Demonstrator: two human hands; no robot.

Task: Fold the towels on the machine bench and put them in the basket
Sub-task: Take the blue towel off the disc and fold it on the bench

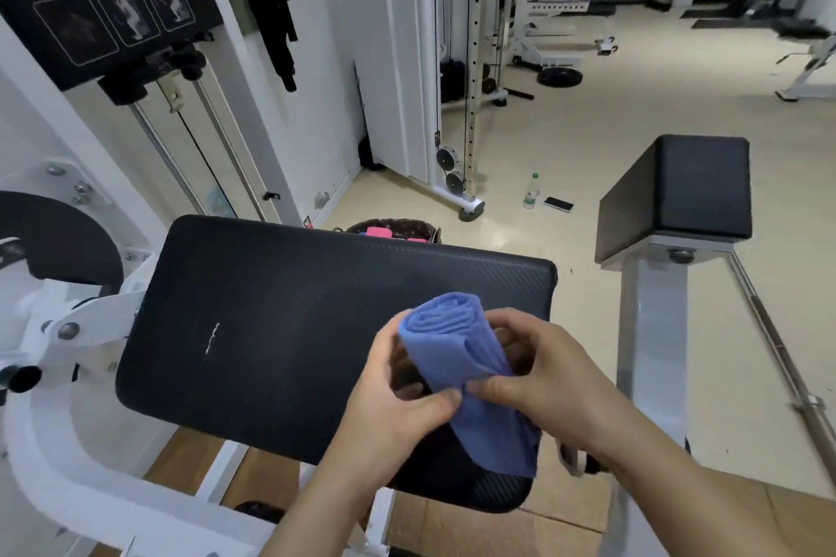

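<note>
Well, the broad black padded machine bench [280, 321] lies beneath the grip; the dark woven basket [394, 230] sits beyond it, past the pad's far edge. The rolled blue cloth towel [454, 348] is clasped between both hands, left hand [398, 407] and right hand [547, 380] each curled round its middle. Soft, light, likely to unroll; hold it there.

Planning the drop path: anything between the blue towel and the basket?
Nothing visible: the blue towel is held over the bench pad; the basket sits past its far edge, partly hidden by it.
</note>
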